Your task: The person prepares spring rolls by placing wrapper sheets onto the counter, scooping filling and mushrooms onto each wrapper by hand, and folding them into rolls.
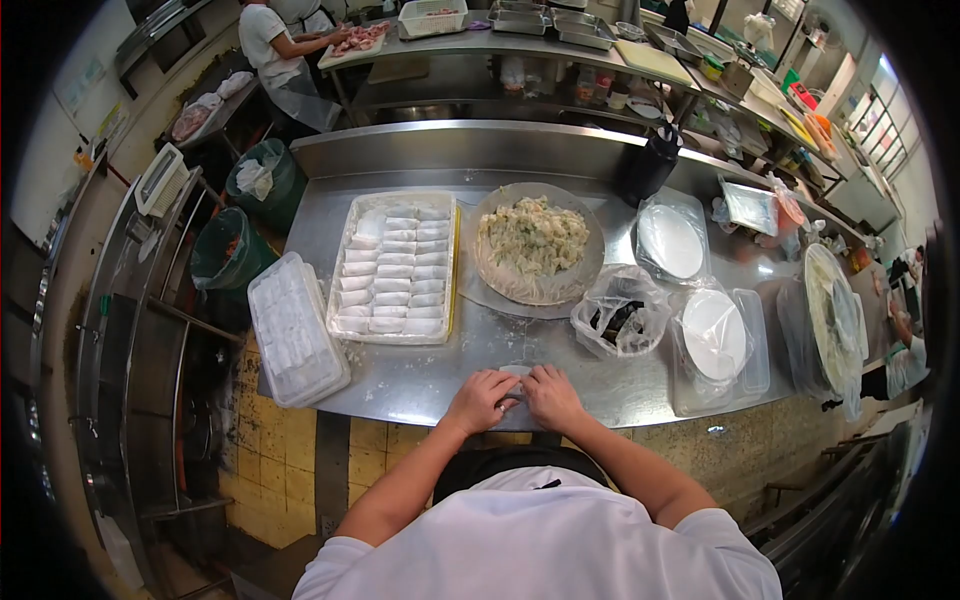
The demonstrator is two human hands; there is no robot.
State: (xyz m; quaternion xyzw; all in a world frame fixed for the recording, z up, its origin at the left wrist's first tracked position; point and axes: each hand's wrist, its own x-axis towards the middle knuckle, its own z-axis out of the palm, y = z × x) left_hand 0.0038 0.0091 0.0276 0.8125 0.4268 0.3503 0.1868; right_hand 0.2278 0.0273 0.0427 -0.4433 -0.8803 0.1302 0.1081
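Observation:
At the front edge of the steel table (400,385), my left hand (482,400) and my right hand (552,397) are close together. Their fingers are curled down onto a small white wrapper (516,369), mostly hidden beneath them; what it holds, if anything, cannot be seen. Beyond my hands stands a wide round dish (492,284) heaped with a pale chopped filling (535,238) with green bits. To its left, a white tray (336,300) holds rows of white floury rolls (396,258). An open plastic bag (655,308) with dark contents lies to the right.
Left of the rolls is a covered white tray (298,330). Rightward are bagged white round stacks (670,243) (714,335), a dark bottle (655,160) and a large upright bagged disc (832,320). Lined bins (222,245) stand off the left end. A person (275,50) handles meat at the back counter.

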